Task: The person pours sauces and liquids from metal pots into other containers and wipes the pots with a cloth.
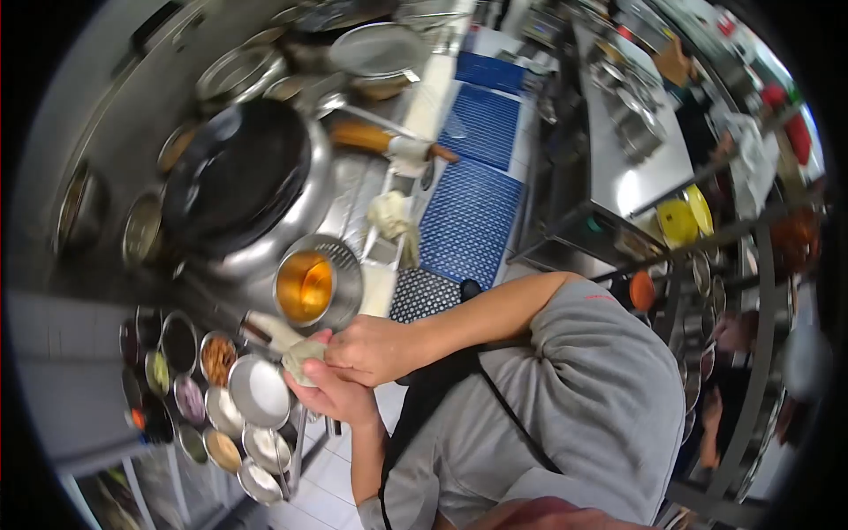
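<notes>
My hands meet in front of my apron, beside a range. My left hand (340,396) is closed around a crumpled pale cloth (303,356), its thumb pressed along the near side. The right hand (378,350) lies against the left with its fingers curled at the cloth's edge, and they also grip it. Just beyond the cloth stands a steel pot (305,287) of amber liquid, with a perforated metal rim around it. A pale-handled tool (274,329) lies close to the fingertips, partly hidden.
A black wok (237,175) sits on the range, with ladles (331,104) and a strainer (378,50) behind. Several ingredient bowls (259,391) stand at lower left. Blue mats (470,208) cover the floor; a steel counter (627,177) is opposite. Another person's hand (712,411) shows at right.
</notes>
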{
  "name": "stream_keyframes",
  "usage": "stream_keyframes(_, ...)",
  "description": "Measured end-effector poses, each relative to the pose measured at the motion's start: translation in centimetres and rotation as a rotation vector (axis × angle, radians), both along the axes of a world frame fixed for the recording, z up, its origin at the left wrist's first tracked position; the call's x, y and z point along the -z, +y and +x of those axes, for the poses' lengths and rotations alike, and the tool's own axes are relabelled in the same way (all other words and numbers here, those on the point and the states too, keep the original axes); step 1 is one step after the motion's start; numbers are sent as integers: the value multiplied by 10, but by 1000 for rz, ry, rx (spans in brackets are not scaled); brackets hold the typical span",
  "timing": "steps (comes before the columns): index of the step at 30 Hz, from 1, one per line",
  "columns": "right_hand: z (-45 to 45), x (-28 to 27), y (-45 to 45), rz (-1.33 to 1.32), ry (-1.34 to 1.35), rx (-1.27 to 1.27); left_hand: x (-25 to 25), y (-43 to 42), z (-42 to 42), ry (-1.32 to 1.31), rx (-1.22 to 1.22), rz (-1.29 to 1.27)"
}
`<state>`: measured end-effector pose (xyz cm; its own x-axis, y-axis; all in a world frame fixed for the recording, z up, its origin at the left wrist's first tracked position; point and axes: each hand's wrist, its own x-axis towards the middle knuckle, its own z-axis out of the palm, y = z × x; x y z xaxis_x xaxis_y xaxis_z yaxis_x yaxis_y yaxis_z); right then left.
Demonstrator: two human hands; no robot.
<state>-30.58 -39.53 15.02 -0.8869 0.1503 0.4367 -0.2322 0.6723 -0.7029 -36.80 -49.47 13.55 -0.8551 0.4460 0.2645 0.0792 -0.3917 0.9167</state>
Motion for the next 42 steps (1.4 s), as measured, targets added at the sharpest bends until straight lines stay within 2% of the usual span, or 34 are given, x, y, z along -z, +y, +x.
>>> stream_keyframes(2,29,11,27,98,-72,70,-3,37,20,-232,79,-1)
stream_keyframes(4,64,10,57,111,-26,119,7,74,37,-396,174,-59)
stream_keyframes(6,102,17,98,121,-48,122,20,117,61,-405,223,-114)
stream_keyframes(7,124,22,118,93,-184,106,28,137,71,-421,282,-110)
stream_keyframes(8,147,25,139,63,-177,109,35,156,81,-441,342,-107)
stream_keyframes(9,172,27,159,28,-169,111,39,174,90,-581,431,-96)
stream_keyframes(10,196,30,180,-9,-160,110,42,190,101,-549,485,-96)
stream_keyframes(11,218,32,204,-59,-285,188,46,204,109,-520,535,-94)
stream_keyframes(13,264,70,258,-99,-286,473,59,229,128,-519,640,-129)
stream_keyframes(14,291,78,287,-167,-170,688,62,241,139,-522,658,-184)
stream_keyframes(16,351,66,349,-43,-187,1087,66,261,160,-521,696,-296)
stream_keyframes(20,471,74,452,-39,-36,1670,60,297,197,-411,797,-328)
stream_keyframes(22,521,74,476,52,109,1875,53,318,211,-398,901,-358)
stream_keyframes(24,556,83,485,-52,210,1969,46,344,223,-337,1040,-420)
stream_keyframes(25,568,91,484,-104,258,2015,51,359,225,-355,1155,-374)
stream_keyframes(28,584,118,474,-90,283,2156,40,409,248,-346,1421,-466)
stream_keyframes(29,598,133,480,-114,420,2153,36,426,259,-385,1480,-475)
stream_keyframes(32,623,101,494,184,145,2483,37,484,293,-412,1692,-458)
stream_keyframes(35,648,56,535,165,-312,2523,52,534,330,-293,1773,-345)
stream_keyframes(36,651,37,547,142,-481,2530,56,549,338,-262,1786,-389)
stream_keyframes(39,670,21,566,-283,-900,2261,59,580,360,-237,1781,-479)
stream_keyframes(42,671,20,560,-376,-874,2135,70,607,383,-239,1831,-534)
